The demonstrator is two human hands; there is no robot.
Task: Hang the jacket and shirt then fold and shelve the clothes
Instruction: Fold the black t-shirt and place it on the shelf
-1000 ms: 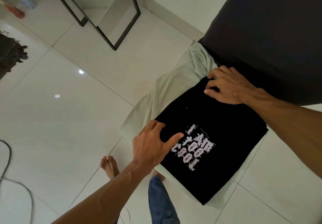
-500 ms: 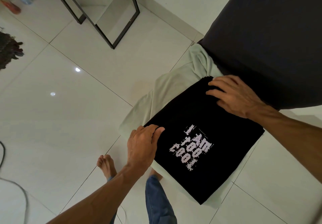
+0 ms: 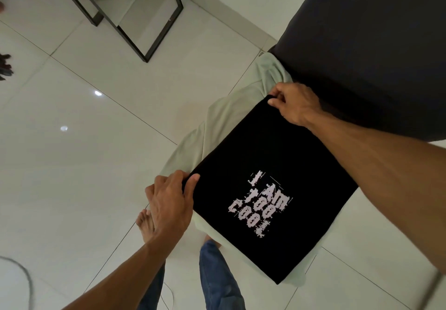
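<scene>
Left grip [image 3: 169, 201] pinches the folded black T-shirt's [image 3: 265, 155] near corner and right grip [image 3: 294, 104] its far corner; the cloth extends rightward from both, seemingly atop a pale garment [image 3: 217, 121].

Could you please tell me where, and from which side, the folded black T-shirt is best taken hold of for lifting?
Probably by the two corners of its upper-left edge, from the open floor side, thumbs on top: the black T-shirt lies flat and folded on the pale green garment, so one corner alone would let it sag. The left hand and right hand pinch there now.
</scene>
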